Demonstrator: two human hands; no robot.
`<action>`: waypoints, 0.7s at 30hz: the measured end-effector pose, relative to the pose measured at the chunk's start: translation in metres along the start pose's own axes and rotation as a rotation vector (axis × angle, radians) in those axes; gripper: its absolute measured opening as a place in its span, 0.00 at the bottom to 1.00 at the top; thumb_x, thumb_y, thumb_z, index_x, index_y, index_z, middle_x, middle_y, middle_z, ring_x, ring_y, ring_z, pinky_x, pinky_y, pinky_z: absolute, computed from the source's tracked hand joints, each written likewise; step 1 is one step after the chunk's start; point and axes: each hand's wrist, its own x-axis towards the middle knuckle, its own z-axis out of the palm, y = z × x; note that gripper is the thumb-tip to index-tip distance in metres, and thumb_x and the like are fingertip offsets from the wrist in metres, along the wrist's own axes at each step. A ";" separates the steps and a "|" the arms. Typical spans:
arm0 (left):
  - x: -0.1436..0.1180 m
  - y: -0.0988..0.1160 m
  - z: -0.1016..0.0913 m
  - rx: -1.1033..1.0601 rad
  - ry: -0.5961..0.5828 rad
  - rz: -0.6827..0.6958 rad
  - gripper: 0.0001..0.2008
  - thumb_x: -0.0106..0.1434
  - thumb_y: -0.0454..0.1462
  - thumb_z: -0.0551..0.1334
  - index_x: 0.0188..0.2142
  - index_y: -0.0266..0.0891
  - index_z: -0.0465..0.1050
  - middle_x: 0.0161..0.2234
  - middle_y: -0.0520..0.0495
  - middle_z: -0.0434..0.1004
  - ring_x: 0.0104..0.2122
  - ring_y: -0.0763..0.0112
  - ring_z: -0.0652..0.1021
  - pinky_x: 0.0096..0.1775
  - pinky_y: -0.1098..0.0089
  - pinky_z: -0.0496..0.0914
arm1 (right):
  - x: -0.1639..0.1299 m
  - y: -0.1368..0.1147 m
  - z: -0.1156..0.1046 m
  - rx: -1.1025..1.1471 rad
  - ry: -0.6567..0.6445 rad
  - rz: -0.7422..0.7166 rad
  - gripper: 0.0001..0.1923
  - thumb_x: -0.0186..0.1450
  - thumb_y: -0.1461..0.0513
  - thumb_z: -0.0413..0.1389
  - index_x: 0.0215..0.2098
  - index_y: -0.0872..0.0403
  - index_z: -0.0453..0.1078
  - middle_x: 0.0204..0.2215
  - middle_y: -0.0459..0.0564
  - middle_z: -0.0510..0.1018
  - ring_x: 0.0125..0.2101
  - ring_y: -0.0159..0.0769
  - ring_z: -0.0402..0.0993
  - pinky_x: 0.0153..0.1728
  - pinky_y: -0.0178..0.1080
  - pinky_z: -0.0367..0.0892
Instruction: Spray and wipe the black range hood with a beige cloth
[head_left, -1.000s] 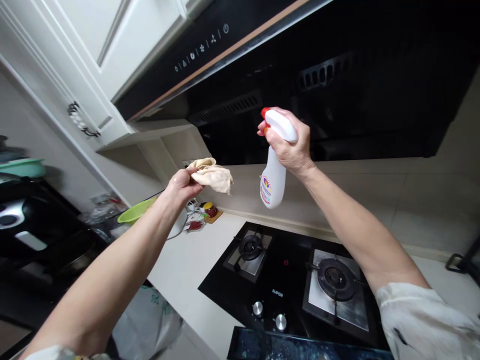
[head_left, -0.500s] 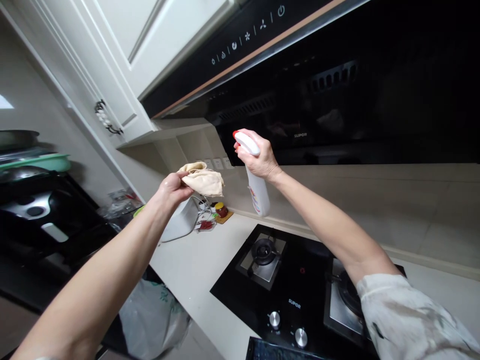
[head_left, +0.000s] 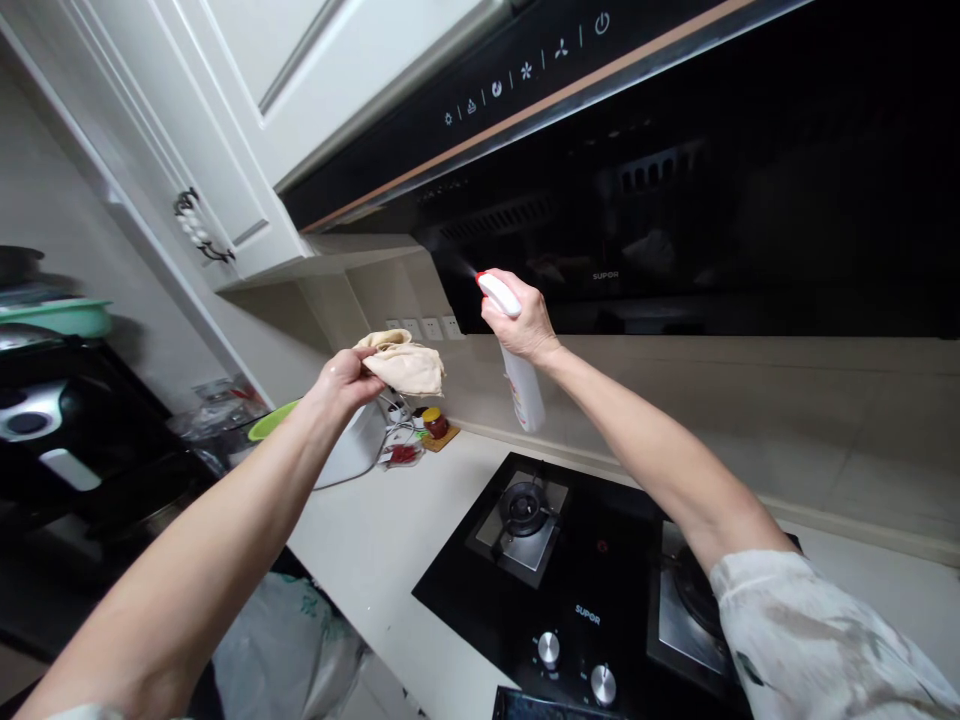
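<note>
under the hood [head_left: 675, 200], right hand [head_left: 525, 325] fingers grip spray bottle [head_left: 523, 385].

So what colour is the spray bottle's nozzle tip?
Red, on the white spray bottle, seen in the head view.

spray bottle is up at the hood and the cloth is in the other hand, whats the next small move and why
Probably bring the crumpled beige cloth in the left hand up and right onto the glossy black range hood panel and wipe. The right hand aims the white spray bottle with red nozzle at that panel, with faint mist at the nozzle, while the cloth hangs below and left of it, touching nothing.
</note>
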 end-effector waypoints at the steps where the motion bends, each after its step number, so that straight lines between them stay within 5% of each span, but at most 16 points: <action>1: 0.001 -0.002 0.003 -0.002 -0.008 -0.001 0.23 0.71 0.25 0.52 0.60 0.34 0.75 0.41 0.38 0.84 0.34 0.61 0.85 0.35 0.67 0.83 | -0.003 0.001 -0.006 -0.002 0.004 0.000 0.21 0.65 0.59 0.56 0.55 0.57 0.73 0.42 0.51 0.80 0.36 0.34 0.75 0.48 0.38 0.76; 6: 0.003 -0.011 0.017 -0.011 -0.017 0.004 0.23 0.70 0.23 0.52 0.60 0.30 0.74 0.39 0.38 0.84 0.33 0.64 0.84 0.36 0.70 0.82 | -0.024 -0.005 -0.042 0.089 0.045 -0.007 0.23 0.64 0.56 0.58 0.56 0.56 0.72 0.46 0.53 0.80 0.38 0.36 0.77 0.48 0.41 0.77; 15: -0.019 -0.033 0.041 0.074 -0.096 -0.005 0.15 0.74 0.26 0.51 0.51 0.28 0.76 0.40 0.41 0.82 0.40 0.67 0.82 0.40 0.72 0.80 | -0.071 -0.047 -0.105 0.203 0.035 0.005 0.22 0.66 0.54 0.61 0.55 0.53 0.72 0.39 0.50 0.80 0.37 0.37 0.80 0.42 0.42 0.80; 21: -0.035 -0.060 0.062 0.178 -0.153 -0.078 0.11 0.76 0.29 0.53 0.48 0.32 0.75 0.41 0.45 0.81 0.41 0.71 0.78 0.36 0.76 0.77 | -0.108 -0.075 -0.170 0.080 0.086 0.092 0.27 0.69 0.47 0.60 0.59 0.53 0.70 0.42 0.53 0.80 0.40 0.38 0.81 0.47 0.45 0.82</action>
